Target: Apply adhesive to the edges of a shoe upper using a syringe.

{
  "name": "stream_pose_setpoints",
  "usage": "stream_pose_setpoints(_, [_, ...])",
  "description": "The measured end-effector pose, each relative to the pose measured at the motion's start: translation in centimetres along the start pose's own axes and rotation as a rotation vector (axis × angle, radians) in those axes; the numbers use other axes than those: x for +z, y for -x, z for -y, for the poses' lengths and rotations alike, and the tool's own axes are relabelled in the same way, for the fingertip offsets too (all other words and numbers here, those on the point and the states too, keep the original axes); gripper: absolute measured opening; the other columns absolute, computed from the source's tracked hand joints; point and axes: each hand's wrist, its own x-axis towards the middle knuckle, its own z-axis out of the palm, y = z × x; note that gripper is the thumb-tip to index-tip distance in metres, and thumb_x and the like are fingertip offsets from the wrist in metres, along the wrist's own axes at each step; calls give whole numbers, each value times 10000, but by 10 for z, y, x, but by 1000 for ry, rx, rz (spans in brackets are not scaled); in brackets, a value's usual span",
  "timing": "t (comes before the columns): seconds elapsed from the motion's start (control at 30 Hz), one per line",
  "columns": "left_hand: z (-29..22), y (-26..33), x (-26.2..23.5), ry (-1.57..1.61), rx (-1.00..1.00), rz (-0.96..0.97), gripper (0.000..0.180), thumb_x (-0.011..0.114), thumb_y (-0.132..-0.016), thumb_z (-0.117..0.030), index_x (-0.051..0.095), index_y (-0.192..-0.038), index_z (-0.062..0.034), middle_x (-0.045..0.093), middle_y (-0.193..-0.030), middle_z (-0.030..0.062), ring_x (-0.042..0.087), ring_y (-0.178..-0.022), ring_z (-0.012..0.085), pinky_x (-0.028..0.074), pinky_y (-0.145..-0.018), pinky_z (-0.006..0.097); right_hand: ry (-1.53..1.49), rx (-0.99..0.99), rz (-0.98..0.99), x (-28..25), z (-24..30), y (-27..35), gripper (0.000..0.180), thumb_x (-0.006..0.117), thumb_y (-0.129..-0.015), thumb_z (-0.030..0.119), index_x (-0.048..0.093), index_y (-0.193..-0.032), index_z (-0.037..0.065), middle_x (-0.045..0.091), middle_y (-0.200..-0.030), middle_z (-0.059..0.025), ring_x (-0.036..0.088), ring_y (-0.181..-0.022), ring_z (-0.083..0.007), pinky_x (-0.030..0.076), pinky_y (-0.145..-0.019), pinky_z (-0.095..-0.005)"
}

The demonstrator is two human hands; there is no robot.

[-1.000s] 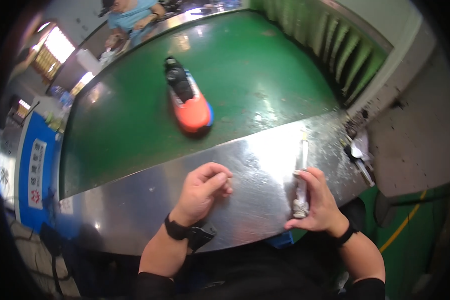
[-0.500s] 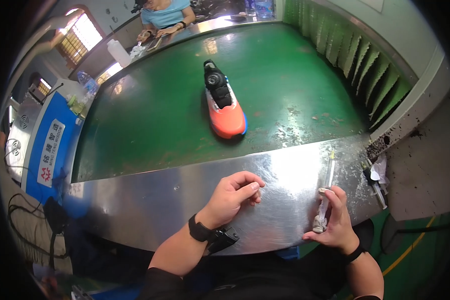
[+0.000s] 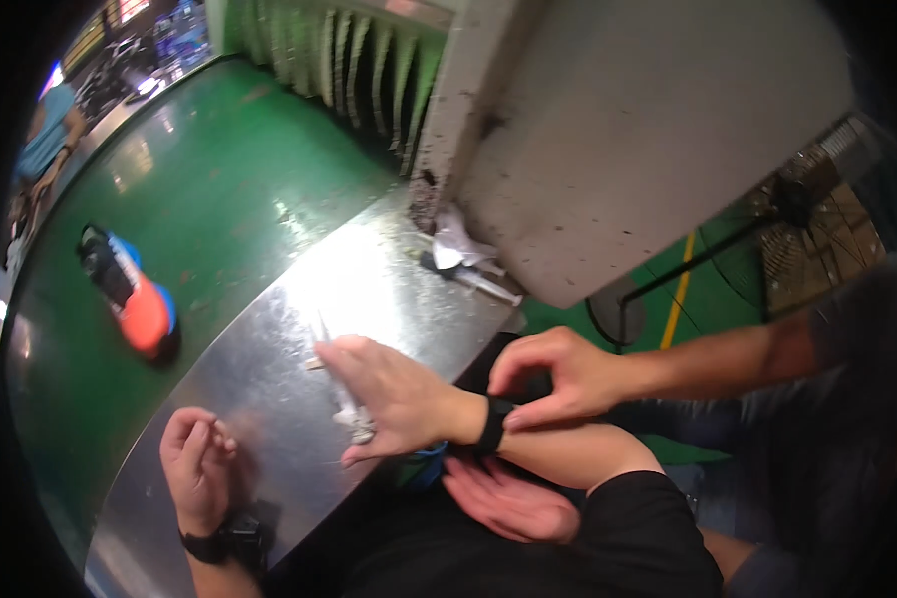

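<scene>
My right hand (image 3: 394, 399) holds a slim clear syringe (image 3: 350, 411), wrapped in whitish material, between thumb and fingers above the metal table edge (image 3: 269, 399). Motion blurs its thin tip. Another person's hand (image 3: 563, 377) pinches at the black band (image 3: 495, 426) on my right wrist. A second hand of that person (image 3: 508, 498) lies under my forearm. To the left, my left hand (image 3: 201, 468) is closed with its fingers curled in, and nothing shows in it. A black band with a small dark device (image 3: 244, 538) is on that wrist.
An orange, black and blue shoe (image 3: 142, 309) rests on the green belt (image 3: 209, 229). White crumpled paper and a black-and-clear syringe (image 3: 478, 282) lie at the table's right corner, beside a grey panel (image 3: 608, 149). A standing fan (image 3: 797, 204) is at right. Someone in blue (image 3: 50, 135) sits far left.
My view has swung to the right, so the shoe and table now appear further left. Another person's hands have come in from the right and reached my right wrist.
</scene>
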Motion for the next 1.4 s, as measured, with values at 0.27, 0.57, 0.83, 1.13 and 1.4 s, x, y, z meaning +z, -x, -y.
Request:
stream_pose_setpoints(0.27, [-11,-4,42,-100,-88,-78,101,504,-935,-99,528,-985,-15,502,-742,43,506,-689,129,414,-628,236,-68,22,-86,-5,-6,7,1196,842,-518,422,182,-1431,23,383,-1222,-197,481,-1061,-372,418,-922,-413])
stream_pose_setpoints(0.57, [7,-11,-1,-58,20,139,107,498,-935,-97,526,-992,-11,495,-743,44,505,-695,133,412,-642,243,-196,101,-109,-5,-7,4,1154,849,-571,415,185,-1433,32,406,-1145,-167,472,-905,-290,425,-835,-376])
stream_pose_setpoints(0.83, [9,-10,-7,-82,17,121,106,496,-936,-94,526,-992,-10,493,-737,41,502,-693,130,411,-639,242,-288,175,-80,-4,-7,8,1172,849,-582,439,165,-1444,36,401,-1082,-137,462,-881,-240,431,-800,-356])
stream_pose_setpoints(1.13, [5,-10,-5,-87,34,127,109,502,-934,-96,530,-992,-8,488,-739,37,499,-693,129,411,-636,238,-420,279,-25,-16,-4,10,1202,846,-594,465,128,-1459,41,378,-1091,-119,422,-903,-214,407,-827,-340])
stream_pose_setpoints(1.4, [8,-14,-6,-60,17,116,117,504,-939,-105,535,-1000,-10,490,-741,31,499,-695,120,409,-635,230,-687,448,-1,-35,15,7,1162,834,-649,442,105,-1462,46,314,-1336,-168,390,-1124,-235,359,-957,-346])
